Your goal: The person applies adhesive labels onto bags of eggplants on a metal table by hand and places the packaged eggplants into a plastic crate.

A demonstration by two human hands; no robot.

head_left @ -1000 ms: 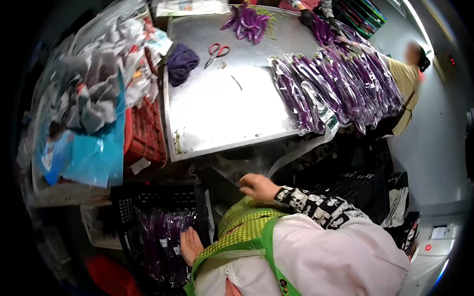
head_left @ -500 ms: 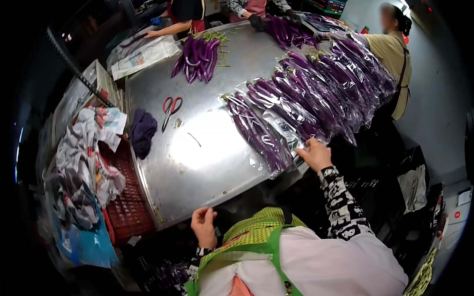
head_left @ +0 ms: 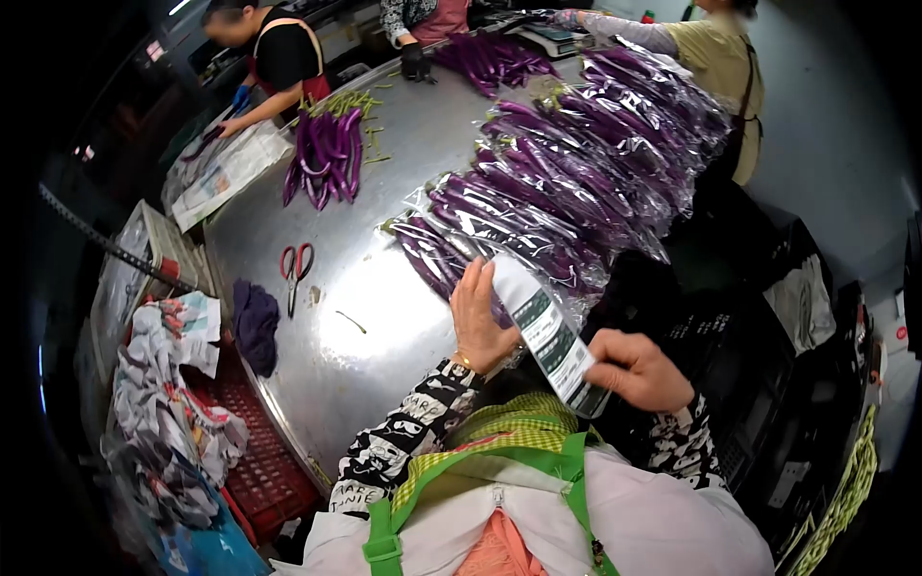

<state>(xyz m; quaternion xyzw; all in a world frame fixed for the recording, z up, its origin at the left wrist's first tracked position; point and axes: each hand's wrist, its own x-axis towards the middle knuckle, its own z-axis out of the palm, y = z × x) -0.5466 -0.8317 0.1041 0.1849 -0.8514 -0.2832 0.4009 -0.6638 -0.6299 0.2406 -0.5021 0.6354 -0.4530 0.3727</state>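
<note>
A strip of printed labels (head_left: 545, 331), white with dark green bands, slants in front of my apron. My right hand (head_left: 642, 370) is closed on its lower edge, thumb on top. At the strip's upper left my left hand (head_left: 480, 322) is raised with fingers stretched, its thumb side close against the strip. Just beyond, bagged eggplants (head_left: 427, 254) lie on the metal table (head_left: 384, 317), partly hidden by my left hand. More clear bags of purple eggplants (head_left: 567, 182) line up towards the far right.
Red-handled scissors (head_left: 295, 274), a dark cloth (head_left: 255, 326) and a loose stem (head_left: 351, 322) lie on the table's left. Loose eggplants (head_left: 327, 154) sit farther back. A red crate (head_left: 259, 461) stands at the left edge. Several people work around the far side.
My right hand has drawn the label strip off the table's edge towards me. My left hand has risen from my waist to the strip. The view has shifted.
</note>
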